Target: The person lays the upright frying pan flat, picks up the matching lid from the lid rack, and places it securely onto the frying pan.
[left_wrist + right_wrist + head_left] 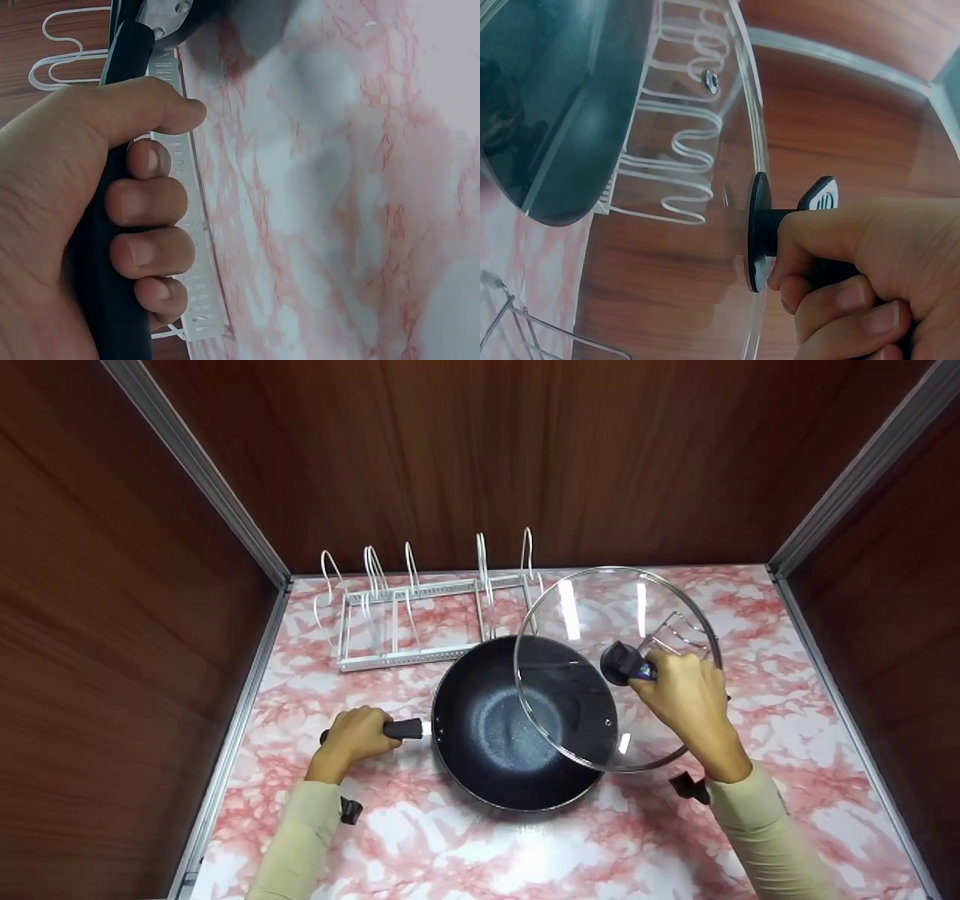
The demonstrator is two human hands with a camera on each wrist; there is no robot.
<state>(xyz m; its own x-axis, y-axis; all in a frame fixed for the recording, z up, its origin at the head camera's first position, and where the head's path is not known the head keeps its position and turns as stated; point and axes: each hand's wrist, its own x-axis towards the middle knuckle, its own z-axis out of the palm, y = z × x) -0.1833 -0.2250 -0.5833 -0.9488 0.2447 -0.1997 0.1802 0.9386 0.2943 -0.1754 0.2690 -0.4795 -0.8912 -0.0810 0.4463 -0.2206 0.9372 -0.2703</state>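
A black wok [517, 727] sits at the middle of the table in the head view. My left hand [361, 733] grips its long black handle [403, 728]; in the left wrist view the fingers [150, 202] curl round that handle with the thumb along it. My right hand [686, 690] holds the black knob [621, 661] of a large glass lid [577, 705]. The lid is raised and overlaps the right part of the wok in the head view. From the right wrist, the lid stands tilted, with the curled fingers [847, 300] round its knob.
Behind the wok stands a white wire rack [409, 660] with upright loops. A small metal wire stand [679, 634] shows through the lid at the right. Brown wood-look panels [480, 457] with grey metal edging enclose the marbled red-and-white table [420, 840] at the back and sides.
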